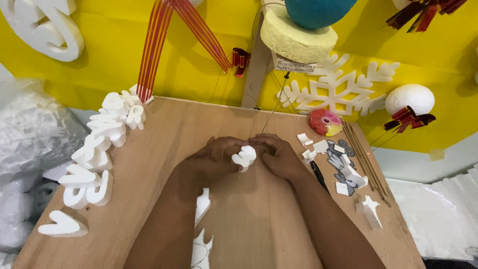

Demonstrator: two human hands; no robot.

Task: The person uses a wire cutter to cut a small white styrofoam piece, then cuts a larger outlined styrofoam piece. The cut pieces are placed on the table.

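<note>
Pinching a small white foam piece (pixel 244 157) between them, the left hand (pixel 214 158) and right hand (pixel 279 155) hold it just above the counter (pixel 164 149), each grip clamped on it. It looks very light, soft and crumbly, so best held gently at its thicker edges.

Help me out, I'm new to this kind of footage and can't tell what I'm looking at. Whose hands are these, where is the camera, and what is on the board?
There is no machine here. A person wears a camera on the head, so the one picture looks down along both forearms. The left hand and right hand meet over a wooden board and together pinch a small white foam piece. A thin wire slants up from just above the hands towards the yellow wall. Along the left edge stands a curved row of white foam letters. On the right lie foam scraps, thin wooden sticks, a black pen and a white foam star. A foam snowflake hangs on the wall.
</note>
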